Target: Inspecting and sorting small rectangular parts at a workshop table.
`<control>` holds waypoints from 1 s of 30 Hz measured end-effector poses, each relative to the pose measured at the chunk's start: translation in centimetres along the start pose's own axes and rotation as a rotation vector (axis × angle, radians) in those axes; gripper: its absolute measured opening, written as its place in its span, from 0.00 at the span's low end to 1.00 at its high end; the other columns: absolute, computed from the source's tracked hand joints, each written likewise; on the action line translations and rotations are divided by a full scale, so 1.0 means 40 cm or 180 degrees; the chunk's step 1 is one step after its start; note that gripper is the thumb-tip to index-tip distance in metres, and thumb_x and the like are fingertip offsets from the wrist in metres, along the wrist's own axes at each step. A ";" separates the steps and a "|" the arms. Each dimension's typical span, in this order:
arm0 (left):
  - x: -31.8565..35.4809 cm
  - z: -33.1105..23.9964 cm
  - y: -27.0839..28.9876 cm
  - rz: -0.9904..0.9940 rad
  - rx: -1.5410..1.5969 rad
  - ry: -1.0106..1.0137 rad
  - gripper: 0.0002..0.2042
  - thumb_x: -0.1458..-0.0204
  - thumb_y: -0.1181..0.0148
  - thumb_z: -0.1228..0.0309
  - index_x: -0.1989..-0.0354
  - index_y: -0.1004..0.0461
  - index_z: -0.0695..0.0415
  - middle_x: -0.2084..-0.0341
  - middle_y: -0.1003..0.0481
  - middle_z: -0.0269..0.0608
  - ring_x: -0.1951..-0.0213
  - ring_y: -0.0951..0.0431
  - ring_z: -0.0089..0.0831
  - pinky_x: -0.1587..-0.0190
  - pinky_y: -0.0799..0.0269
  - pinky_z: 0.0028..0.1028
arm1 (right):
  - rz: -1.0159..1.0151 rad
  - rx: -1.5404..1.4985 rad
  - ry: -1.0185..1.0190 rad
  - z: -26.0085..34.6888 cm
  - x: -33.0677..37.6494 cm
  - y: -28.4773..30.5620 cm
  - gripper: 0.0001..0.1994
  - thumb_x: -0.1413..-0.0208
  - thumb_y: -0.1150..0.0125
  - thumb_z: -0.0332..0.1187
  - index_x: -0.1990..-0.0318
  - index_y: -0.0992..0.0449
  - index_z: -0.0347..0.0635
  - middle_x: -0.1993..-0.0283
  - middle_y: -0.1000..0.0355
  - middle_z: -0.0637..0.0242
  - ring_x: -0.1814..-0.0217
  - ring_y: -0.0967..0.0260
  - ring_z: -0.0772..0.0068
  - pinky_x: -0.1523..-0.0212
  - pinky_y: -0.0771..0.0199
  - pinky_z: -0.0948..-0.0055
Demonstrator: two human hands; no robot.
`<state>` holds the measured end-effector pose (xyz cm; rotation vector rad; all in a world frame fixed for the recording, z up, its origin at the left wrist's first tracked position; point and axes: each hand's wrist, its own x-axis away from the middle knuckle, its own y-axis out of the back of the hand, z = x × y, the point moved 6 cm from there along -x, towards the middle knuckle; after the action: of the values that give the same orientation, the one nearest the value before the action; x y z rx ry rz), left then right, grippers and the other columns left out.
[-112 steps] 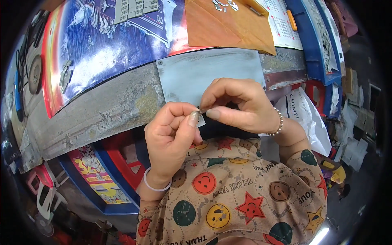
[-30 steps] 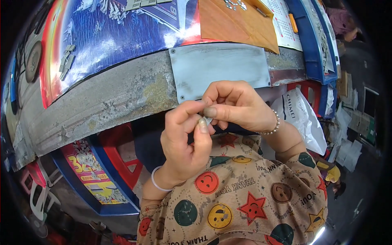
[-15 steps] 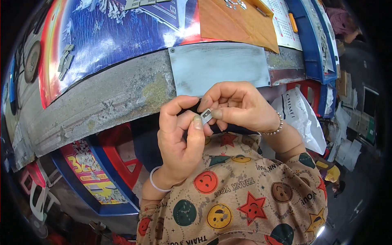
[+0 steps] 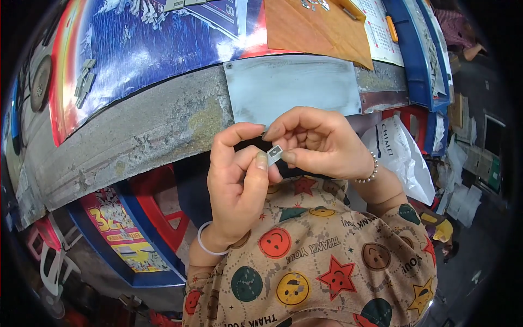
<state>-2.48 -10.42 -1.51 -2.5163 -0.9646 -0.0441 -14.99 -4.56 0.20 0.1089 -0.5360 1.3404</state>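
Observation:
My left hand pinches a small grey rectangular metal part between thumb and fingers, just beyond my lap. A dark recess shows in the part's upper face. My right hand curls in from the other side, its thumb tip against the part's right edge. The two index fingertips almost meet above it, with a tiny dark spot between them that I cannot make out. Past the hands, a pale blue-grey plate lies on the front edge of the worn workbench.
Small metal parts lie on a glossy blue poster sheet. Brown paper holds more bits. A blue tray stands right, above a white plastic bag. Another blue tray sits below the bench at left. A person shows far right.
Both hands have shifted slightly left with the part. My right thumb has slid down a little along the part's edge, and more of its upper face shows.

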 end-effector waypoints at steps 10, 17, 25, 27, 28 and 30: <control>0.001 -0.007 -0.002 0.0074 0.0274 0.0313 0.16 0.42 0.57 0.80 0.45 0.45 0.66 0.78 0.29 0.34 0.75 0.32 0.14 0.69 0.36 0.14 | 0.0200 0.1899 0.1380 0.051 0.021 0.000 0.10 0.49 0.37 0.25 0.59 0.27 0.33 0.67 0.29 0.61 0.68 0.30 0.72 0.67 0.29 0.77; 0.012 -0.052 0.018 -0.0131 -0.1232 -0.0742 0.17 0.50 0.42 0.81 0.50 0.34 0.65 0.70 0.26 0.40 0.68 0.26 0.22 0.65 0.30 0.22 | 0.0094 0.1815 0.1384 0.058 0.026 -0.001 0.09 0.48 0.38 0.26 0.60 0.28 0.34 0.65 0.29 0.62 0.67 0.30 0.73 0.66 0.29 0.77; -0.004 -0.113 0.021 0.0010 -0.2778 -0.1686 0.15 0.60 0.36 0.82 0.60 0.27 0.62 0.70 0.26 0.45 0.69 0.26 0.42 0.67 0.33 0.34 | 0.0135 0.1852 0.1315 0.068 0.004 -0.017 0.09 0.48 0.39 0.25 0.61 0.28 0.32 0.67 0.30 0.62 0.69 0.31 0.70 0.67 0.30 0.76; -0.014 -0.118 0.029 0.0108 -0.2929 -0.1701 0.15 0.60 0.36 0.81 0.60 0.27 0.62 0.70 0.26 0.44 0.69 0.26 0.42 0.66 0.34 0.34 | 0.0201 0.1823 0.1300 0.068 -0.011 -0.016 0.09 0.48 0.39 0.25 0.61 0.29 0.33 0.67 0.30 0.62 0.69 0.31 0.71 0.67 0.30 0.76; -0.019 -0.121 0.031 0.0147 -0.2976 -0.1695 0.15 0.60 0.36 0.81 0.61 0.27 0.62 0.70 0.26 0.44 0.69 0.27 0.42 0.66 0.34 0.34 | 0.0225 0.1821 0.1286 0.069 -0.017 -0.016 0.08 0.48 0.39 0.25 0.61 0.29 0.33 0.66 0.31 0.62 0.69 0.31 0.71 0.67 0.30 0.76; -0.025 -0.128 0.036 0.0208 -0.3070 -0.1621 0.14 0.60 0.35 0.80 0.62 0.27 0.61 0.70 0.26 0.44 0.69 0.27 0.41 0.66 0.34 0.34 | 0.0245 0.1825 0.1373 0.076 -0.025 -0.020 0.08 0.48 0.39 0.24 0.61 0.29 0.33 0.66 0.31 0.62 0.68 0.31 0.71 0.66 0.30 0.76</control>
<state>-1.67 -14.12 2.38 -3.5554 -1.2574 0.2134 -15.30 -6.79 2.60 0.2617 0.2187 1.5082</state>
